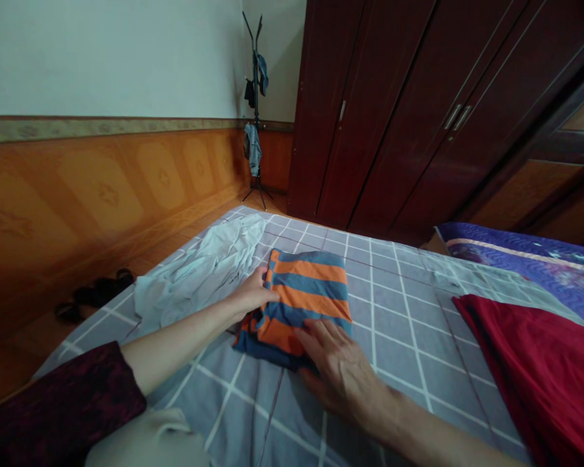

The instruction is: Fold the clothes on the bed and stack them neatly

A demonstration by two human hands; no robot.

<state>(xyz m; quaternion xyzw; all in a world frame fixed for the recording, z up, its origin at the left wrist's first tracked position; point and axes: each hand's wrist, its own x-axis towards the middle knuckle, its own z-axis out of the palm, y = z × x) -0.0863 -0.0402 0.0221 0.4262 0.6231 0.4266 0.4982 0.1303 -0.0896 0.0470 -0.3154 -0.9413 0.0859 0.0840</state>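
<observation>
Had the left hand's grip [250, 292] narrow at the nine o'clock edge of the folded striped garment [311, 279], thumb on top, other fingers partly hidden; could not tell of any fabric pinched beneath. Rested the right hand's grip [338, 353] flat and fairly wide over the five o'clock corner, fingers on the stripes. Saw the garment lying mid-view on the checked bed [399, 353], orange bands alternating with blue-grey. Found a crumpled white cloth [209, 266] near it at ten o'clock, partly behind the left forearm [185, 344]; also noticed the right forearm [413, 421] blocking some bed at five. Spotted red fabric [540, 363] well apart, between three and four, and a purple quilt [525, 250] past it, between two and three. Noted dark shoes [97, 293] on the floor at nine, a coat rack [256, 110] with hanging clothes between eleven and twelve, and a tall dark-red wardrobe [384, 97] closing off one o'clock.
</observation>
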